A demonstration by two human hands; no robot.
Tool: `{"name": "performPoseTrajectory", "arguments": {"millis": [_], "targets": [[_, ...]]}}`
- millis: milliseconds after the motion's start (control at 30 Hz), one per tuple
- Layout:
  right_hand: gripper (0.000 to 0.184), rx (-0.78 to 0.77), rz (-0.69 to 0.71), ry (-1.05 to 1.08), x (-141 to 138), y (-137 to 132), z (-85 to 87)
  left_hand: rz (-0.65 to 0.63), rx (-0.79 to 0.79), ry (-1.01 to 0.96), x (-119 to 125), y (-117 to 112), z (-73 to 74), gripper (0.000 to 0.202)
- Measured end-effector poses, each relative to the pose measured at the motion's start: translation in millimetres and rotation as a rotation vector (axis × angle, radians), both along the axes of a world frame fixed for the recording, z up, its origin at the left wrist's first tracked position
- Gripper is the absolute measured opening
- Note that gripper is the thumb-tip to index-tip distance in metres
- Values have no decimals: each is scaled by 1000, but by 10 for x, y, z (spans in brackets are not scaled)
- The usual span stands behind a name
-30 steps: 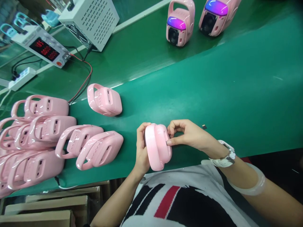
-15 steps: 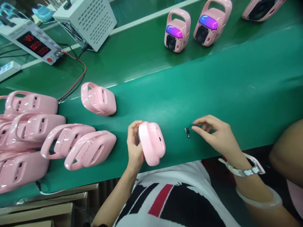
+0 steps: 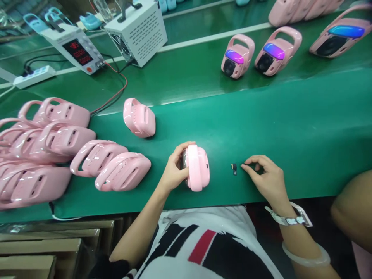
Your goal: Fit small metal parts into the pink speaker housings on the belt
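Here's the pink speaker (image 3: 205, 170), just above the near part of the green desk (image 3: 186, 124), in the left hand (image 3: 174, 172), whose fingers are clamped on its side. Glossy, pale pink, rounded at every corner! Its thick handle curves across it like a broad band, catching the light, and a small dark slot sits on the side turned to the right hand (image 3: 266, 178). A dark strip peeks out along the other side, between the left fingers.

Over to the right hand: thumb and forefinger bent towards each other, tips just beside two tiny black cards (image 3: 234, 169) lying on the desk. Do those tips meet, or pinch anything? I can't tell from here.

Now for what's kept from us: the left hand covers much of the speaker's dark side, and its underside is out of sight. The print on the cards is too small to read. The pile of pink speakers (image 3: 62, 141) runs off at the left edge; the lit speaker (image 3: 334, 44) far right is cut off too. And a bare limb (image 3: 353, 203), cropped at the right edge: arm or leg, I can't say.
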State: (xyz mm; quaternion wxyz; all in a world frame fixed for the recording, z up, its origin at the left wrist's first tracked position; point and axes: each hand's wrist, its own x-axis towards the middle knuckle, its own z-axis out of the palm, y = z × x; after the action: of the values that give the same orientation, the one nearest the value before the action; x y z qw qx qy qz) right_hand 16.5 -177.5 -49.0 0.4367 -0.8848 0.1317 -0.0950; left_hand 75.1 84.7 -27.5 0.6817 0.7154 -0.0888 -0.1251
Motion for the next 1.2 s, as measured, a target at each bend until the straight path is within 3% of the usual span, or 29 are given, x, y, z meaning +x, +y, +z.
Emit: {"name": "performPoseTrajectory", "arguments": {"millis": [133,333,400,500,633,767,900,1033,1200], "targets": [[17,386,6,69,-104,154,144,-87,16,-3,-35,47,-6,58],[9,570,152,42,-217,450,264,-150,10,45,-72,91,0,64],[10,719,294,53,-246,463,340,-127,-17,42,-90,77,-2,62],[7,928,663,188,-300,437,499,-73,-81,61,-106,30,17,60],[3,948,1052,382,-229,556,592,-19,-184,232,133,-124,147,55],[11,908,1175,364,42,1205,496,35,-149,217,806,-414,314,43],[27,939,1029,366,301,2094,391,-88,136,166,1389,-680,362,30],[29,1021,972,445,433,2641,371,-217,396,68,1606,-721,303,35],[24,1062,1133,507,440,2948,438,-366,586,24,1709,-565,387,44]]}}
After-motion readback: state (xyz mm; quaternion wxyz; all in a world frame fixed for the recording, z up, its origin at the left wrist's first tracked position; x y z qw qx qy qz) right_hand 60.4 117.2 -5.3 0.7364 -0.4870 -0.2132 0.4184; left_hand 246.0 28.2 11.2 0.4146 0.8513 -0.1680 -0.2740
